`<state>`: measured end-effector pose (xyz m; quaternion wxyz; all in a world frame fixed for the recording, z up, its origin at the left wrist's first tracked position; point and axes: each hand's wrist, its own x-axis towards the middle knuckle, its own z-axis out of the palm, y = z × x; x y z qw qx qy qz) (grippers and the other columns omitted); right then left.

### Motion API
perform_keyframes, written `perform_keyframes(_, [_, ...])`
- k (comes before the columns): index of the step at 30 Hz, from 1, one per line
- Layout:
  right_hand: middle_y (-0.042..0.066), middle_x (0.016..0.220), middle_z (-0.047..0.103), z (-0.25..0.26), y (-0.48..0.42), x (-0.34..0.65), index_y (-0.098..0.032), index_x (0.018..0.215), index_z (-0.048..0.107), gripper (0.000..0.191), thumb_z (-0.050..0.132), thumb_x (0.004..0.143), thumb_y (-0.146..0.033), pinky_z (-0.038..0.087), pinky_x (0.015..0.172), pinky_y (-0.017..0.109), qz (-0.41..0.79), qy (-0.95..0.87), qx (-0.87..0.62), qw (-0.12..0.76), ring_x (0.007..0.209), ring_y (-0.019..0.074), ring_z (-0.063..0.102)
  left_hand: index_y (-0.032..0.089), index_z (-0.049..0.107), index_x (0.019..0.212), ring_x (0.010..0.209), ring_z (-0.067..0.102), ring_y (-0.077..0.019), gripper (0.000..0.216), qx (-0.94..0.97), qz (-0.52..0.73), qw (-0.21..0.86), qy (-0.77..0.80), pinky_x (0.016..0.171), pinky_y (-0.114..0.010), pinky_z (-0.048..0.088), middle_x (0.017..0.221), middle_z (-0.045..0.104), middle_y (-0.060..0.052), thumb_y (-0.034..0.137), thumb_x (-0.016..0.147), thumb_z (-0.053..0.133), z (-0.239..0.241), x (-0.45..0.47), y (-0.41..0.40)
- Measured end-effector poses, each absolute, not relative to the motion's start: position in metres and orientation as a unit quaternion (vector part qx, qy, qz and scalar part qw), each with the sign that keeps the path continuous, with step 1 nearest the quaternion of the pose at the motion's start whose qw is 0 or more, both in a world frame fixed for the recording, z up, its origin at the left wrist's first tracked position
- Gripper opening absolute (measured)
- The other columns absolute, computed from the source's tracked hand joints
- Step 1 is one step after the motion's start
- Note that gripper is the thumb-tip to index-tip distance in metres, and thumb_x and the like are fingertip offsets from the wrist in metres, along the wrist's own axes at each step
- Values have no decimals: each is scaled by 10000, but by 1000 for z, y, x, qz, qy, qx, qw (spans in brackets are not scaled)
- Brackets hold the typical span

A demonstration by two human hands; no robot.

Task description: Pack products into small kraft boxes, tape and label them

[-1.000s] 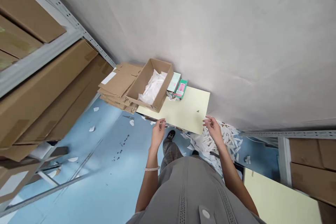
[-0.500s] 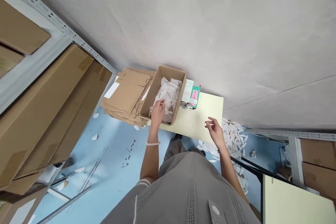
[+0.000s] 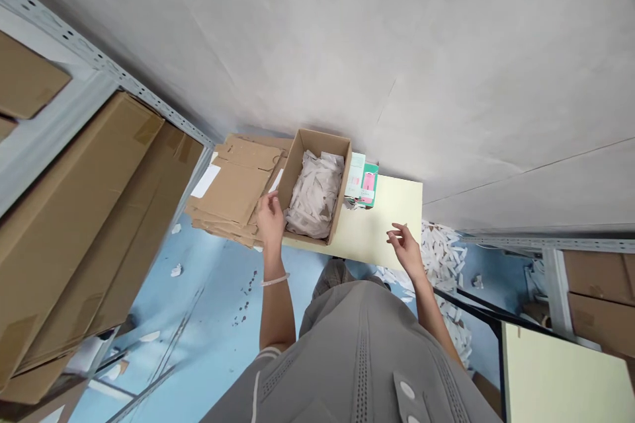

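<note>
An open cardboard box [image 3: 340, 195], filled with crumpled white paper strips [image 3: 315, 195], stands on a pale yellow tabletop [image 3: 399, 201]. My left hand [image 3: 270, 217] is at its front left side, close against the outer wall, fingers loosely bent and thumb apart. Contact with the wall is hard to make out. Over the right part of the tabletop hovers my right hand [image 3: 405, 246], fingers slightly spread and nothing in it. Between the box and that hand lie a pale green packet [image 3: 356, 172] and a green and pink packet [image 3: 368, 185].
Flattened cardboard boxes [image 3: 243, 175] are stacked left of the open box. A metal shelf with large cartons [image 3: 94, 211] is on the left. White paper scraps [image 3: 441, 254] cover the floor at right, near another pale tabletop [image 3: 565, 377]. A grey wall [image 3: 377, 46] rises behind.
My left hand has moved left, from above the paper strips to the box's outer left side. The box's front has shifted slightly right. My right hand has hardly moved.
</note>
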<state>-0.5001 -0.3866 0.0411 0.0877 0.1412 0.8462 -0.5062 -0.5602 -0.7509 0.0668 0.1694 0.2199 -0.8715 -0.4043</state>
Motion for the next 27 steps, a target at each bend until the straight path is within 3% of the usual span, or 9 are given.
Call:
perform_keyframes(15, [72, 995, 689, 34, -437, -583, -203, 1117, 570, 321, 541, 832, -347, 518, 716, 321, -515, 851, 73, 77, 771, 172, 654, 220, 618, 1111, 1129, 602, -192, 249, -64, -557, 8, -828, 998, -349, 468, 1142, 656, -82, 250, 955, 428, 79, -576, -592])
perform_keyframes(21, [70, 1042, 676, 15, -433, -594, -208, 1133, 568, 306, 539, 839, -285, 527, 767, 326, -481, 865, 110, 93, 800, 169, 664, 183, 559, 1177, 1221, 557, -247, 273, -26, -479, -95, -872, 1029, -412, 450, 1235, 603, -140, 247, 927, 470, 46, -597, -565])
perform_keyframes(27, [152, 1218, 603, -12, -438, -631, -158, 1216, 555, 407, 573, 814, -218, 508, 877, 352, -406, 884, 190, 132, 1000, 232, 654, 134, 451, 1316, 1398, 395, -268, 409, 6, -430, -131, -893, 1130, -413, 352, 1454, 448, -202, 256, 926, 457, 25, -608, -556])
